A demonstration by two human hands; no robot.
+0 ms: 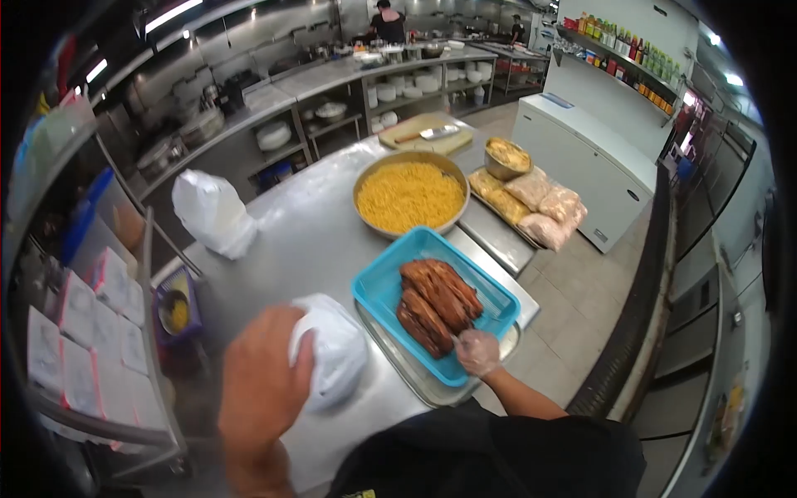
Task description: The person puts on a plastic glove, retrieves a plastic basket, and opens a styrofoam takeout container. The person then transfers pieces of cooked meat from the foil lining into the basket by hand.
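My left hand (270,378), bare and slightly blurred, curls its fingers and thumb against a white plastic bag (336,353) on the steel table. What the bag contains is hidden. On the right, my right hand (479,353) wears a clear plastic glove and reaches over the near rim of a light-blue basin (390,286). Its fingers are closed beside the lower end of the browned roasted meat (440,299); what they pinch is too small to make out. Several long pieces of meat lie together in the basin, which stands on a metal tray (415,382).
Beyond the basin sit a wide pan of yellow rice (411,197), a cutting board (452,148) with a cleaver (437,132), a metal bowl (507,158) and bagged food (552,207). Another white bag (213,214) stands at left. A person (388,23) works far back.
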